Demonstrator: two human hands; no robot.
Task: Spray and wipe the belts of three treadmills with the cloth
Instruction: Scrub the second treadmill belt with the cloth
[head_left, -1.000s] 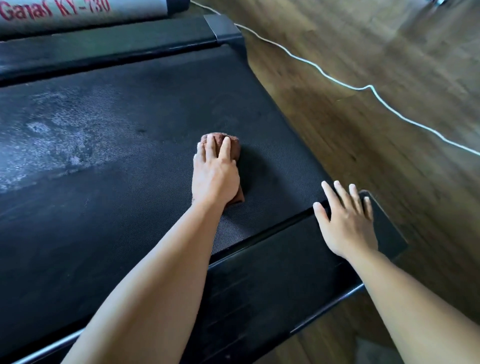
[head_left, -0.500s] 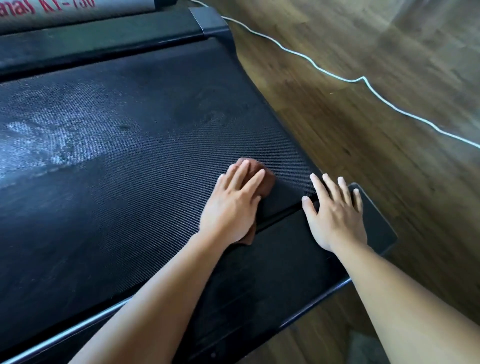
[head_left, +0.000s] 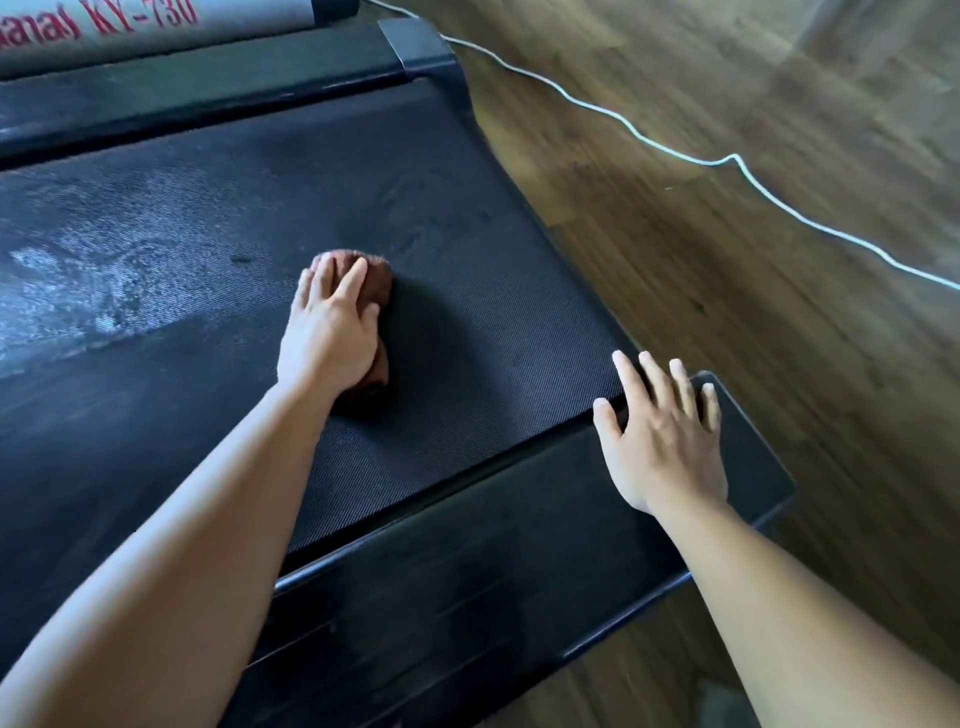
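A black treadmill belt (head_left: 457, 218) fills the left and middle of the head view. A pale wet or dusty patch (head_left: 88, 280) lies on its left part. My left hand (head_left: 330, 327) presses flat on a bunched brown cloth (head_left: 376, 283) in the middle of the belt; most of the cloth is hidden under the palm. My right hand (head_left: 662, 441) rests flat, fingers spread, on the black side rail (head_left: 519, 587) at the belt's near edge, holding nothing.
A grey cover with red lettering (head_left: 130, 31) sits at the top left beyond the far rail (head_left: 208, 88). Wooden floor (head_left: 753, 270) lies to the right, crossed by a thin pale cable (head_left: 691, 158).
My left hand has pushed the cloth from the belt's near edge beside my right hand back up and left toward the middle of the belt. My right hand stays on the rail.
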